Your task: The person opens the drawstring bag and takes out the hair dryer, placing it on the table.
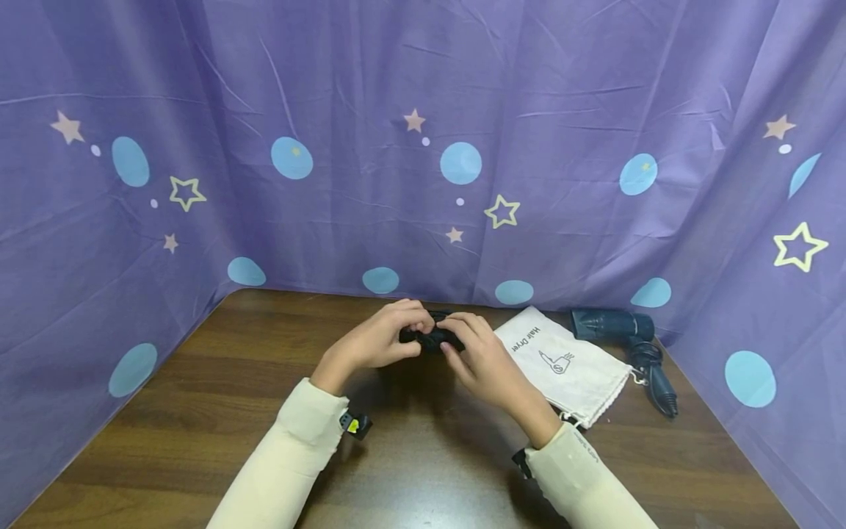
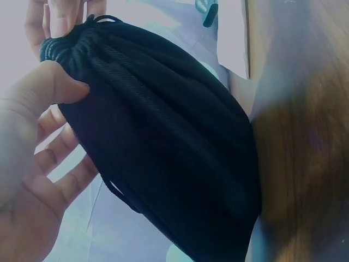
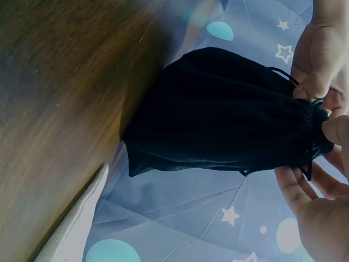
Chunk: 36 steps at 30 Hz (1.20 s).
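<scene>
A black drawstring pouch (image 2: 174,131) stands on the table with its gathered mouth uppermost, between both hands. My left hand (image 1: 380,338) grips one side of the mouth, its thumb (image 2: 65,90) lying on the cloth just below the gathers. From the other side my right hand (image 1: 485,360) holds the same mouth, thumb in front and fingers behind, as the right wrist view shows. Thin cord loops stick out at the pouch's neck and side. Seen from the head, the hands cover much of the pouch (image 1: 432,339).
Right of the hands a white cloth bag (image 1: 588,382) printed "Hair Dryer" lies flat on the wooden table (image 1: 198,411). Beyond it, near the right edge, lies a dark blue hair dryer (image 1: 611,325) with its cord coiled round the handle. A purple patterned curtain (image 1: 370,184) encloses the table.
</scene>
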Each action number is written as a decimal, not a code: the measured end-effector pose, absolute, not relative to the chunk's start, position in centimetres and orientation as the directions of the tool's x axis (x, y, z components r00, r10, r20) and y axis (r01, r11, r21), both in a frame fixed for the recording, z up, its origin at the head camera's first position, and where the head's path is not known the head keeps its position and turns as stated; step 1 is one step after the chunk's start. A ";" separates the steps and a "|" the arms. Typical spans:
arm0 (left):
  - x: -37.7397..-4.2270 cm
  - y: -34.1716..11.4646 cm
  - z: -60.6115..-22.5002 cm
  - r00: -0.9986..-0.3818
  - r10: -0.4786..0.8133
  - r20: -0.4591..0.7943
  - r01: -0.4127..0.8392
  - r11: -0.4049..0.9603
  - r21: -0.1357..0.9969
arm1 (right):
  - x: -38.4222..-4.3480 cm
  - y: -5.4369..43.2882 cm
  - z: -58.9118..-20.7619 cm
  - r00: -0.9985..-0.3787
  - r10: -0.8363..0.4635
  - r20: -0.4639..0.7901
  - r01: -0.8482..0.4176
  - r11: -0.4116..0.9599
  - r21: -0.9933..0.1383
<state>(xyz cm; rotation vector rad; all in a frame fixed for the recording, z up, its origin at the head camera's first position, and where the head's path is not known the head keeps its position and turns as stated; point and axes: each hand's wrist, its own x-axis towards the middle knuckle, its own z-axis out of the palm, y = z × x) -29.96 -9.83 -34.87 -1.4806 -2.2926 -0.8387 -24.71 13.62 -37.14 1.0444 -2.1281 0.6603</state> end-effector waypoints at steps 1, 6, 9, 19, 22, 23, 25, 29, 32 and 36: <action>-30.0 -9.8 -34.9 -0.429 0.727 0.536 0.900 0.295 0.320 | -24.7 13.7 -37.1 -0.460 -0.480 0.747 -0.819 0.553 -0.150; -30.1 -9.7 -34.8 -0.415 0.693 0.590 0.906 0.257 0.337 | -24.7 13.8 -36.8 -0.467 -0.468 0.750 -0.814 0.559 -0.157; -30.1 -9.7 -34.7 -0.401 0.676 0.618 0.913 0.235 0.334 | -24.7 13.8 -36.7 -0.461 -0.456 0.762 -0.815 0.556 -0.160; -30.3 -9.9 -34.7 -0.399 0.630 0.666 0.912 0.194 0.362 | -24.5 13.9 -36.7 -0.473 -0.375 0.798 -0.808 0.546 -0.222; -30.3 -9.9 -34.7 -0.416 0.604 0.680 0.903 0.184 0.389 | -24.6 13.8 -36.6 -0.451 -0.361 0.816 -0.814 0.542 -0.210; -30.3 -9.9 -34.7 -0.423 0.595 0.684 0.899 0.181 0.398 | -24.6 13.8 -36.7 -0.440 -0.361 0.822 -0.816 0.544 -0.197; -30.3 -9.9 -34.7 -0.442 0.578 0.686 0.888 0.175 0.424 | -24.7 13.9 -36.7 -0.417 -0.368 0.831 -0.820 0.546 -0.170; -30.3 -10.0 -34.8 -0.483 0.556 0.677 0.864 0.178 0.471 | -24.9 13.9 -36.8 -0.389 -0.383 0.838 -0.826 0.549 -0.132; -30.2 -10.0 -34.7 -0.506 0.553 0.662 0.851 0.196 0.487 | -25.0 13.9 -36.8 -0.378 -0.386 0.841 -0.830 0.545 -0.123; -30.0 -10.1 -34.4 -0.515 0.553 0.655 0.850 0.229 0.475 | -25.0 13.9 -36.9 -0.370 -0.387 0.845 -0.831 0.544 -0.115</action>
